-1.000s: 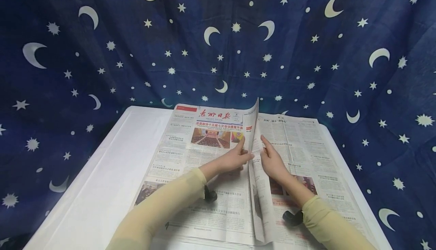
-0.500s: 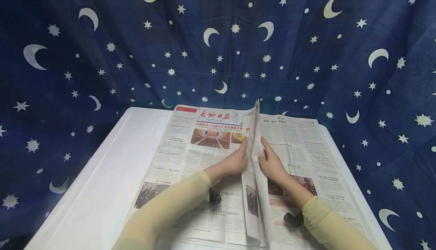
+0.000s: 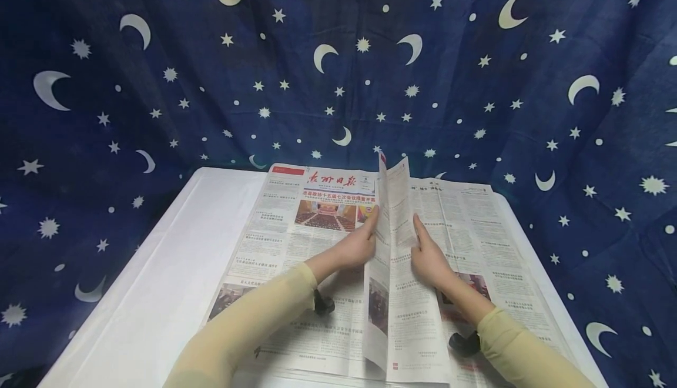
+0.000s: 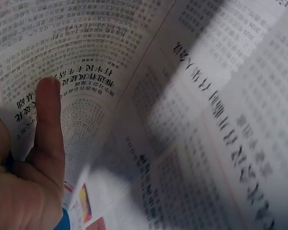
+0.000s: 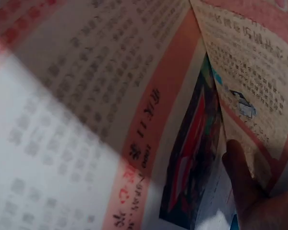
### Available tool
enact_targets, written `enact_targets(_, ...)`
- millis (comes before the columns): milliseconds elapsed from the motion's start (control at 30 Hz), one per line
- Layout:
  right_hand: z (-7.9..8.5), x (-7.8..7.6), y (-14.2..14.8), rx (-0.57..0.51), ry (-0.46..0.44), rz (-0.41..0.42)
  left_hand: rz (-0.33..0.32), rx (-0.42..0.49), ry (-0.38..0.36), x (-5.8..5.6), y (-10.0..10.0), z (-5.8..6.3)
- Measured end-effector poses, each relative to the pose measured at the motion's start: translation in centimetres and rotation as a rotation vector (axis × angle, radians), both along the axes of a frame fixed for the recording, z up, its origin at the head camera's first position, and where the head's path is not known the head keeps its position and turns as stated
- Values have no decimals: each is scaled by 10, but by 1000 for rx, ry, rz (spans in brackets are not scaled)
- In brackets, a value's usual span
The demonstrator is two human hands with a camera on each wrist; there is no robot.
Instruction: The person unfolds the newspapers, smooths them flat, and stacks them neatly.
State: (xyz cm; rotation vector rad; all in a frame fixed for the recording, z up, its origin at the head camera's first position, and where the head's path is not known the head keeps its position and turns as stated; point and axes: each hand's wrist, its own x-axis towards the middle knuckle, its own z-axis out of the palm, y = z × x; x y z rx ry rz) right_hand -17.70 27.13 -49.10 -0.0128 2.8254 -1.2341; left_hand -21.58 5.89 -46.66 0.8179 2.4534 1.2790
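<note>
A printed newspaper (image 3: 317,253) lies spread on the white table, a red title across its top left page. Near its middle two leaves stand up from it, a narrow left leaf (image 3: 376,323) and a wider right leaf (image 3: 415,329), parted in a V. My left hand (image 3: 355,250) grips the left leaf, thumb (image 4: 49,115) straight along the print and the other fingers mostly hidden. On the other side my right hand (image 3: 429,261) holds the right leaf at mid-height, its thumb (image 5: 237,165) against the paper and its fingers largely out of sight.
The white tabletop (image 3: 174,258) shows to the left of the newspaper. A dark blue curtain (image 3: 211,111) with moons and stars hangs behind and along the sides. Small black devices (image 3: 324,304) sit at both wrists, below pale yellow sleeves.
The raised leaves, close together before, have parted: the left one moved left with my left hand, the right one swung right and shows more print. My right hand shifted slightly right.
</note>
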Motion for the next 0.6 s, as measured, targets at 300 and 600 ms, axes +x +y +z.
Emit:
enact_targets(300,2,2,6,-98,11,12,-27,94,-26,-6,-34,17)
enact_targets(600,20,13,18,-174,33,13,3,211,-117,-11,-84,46)
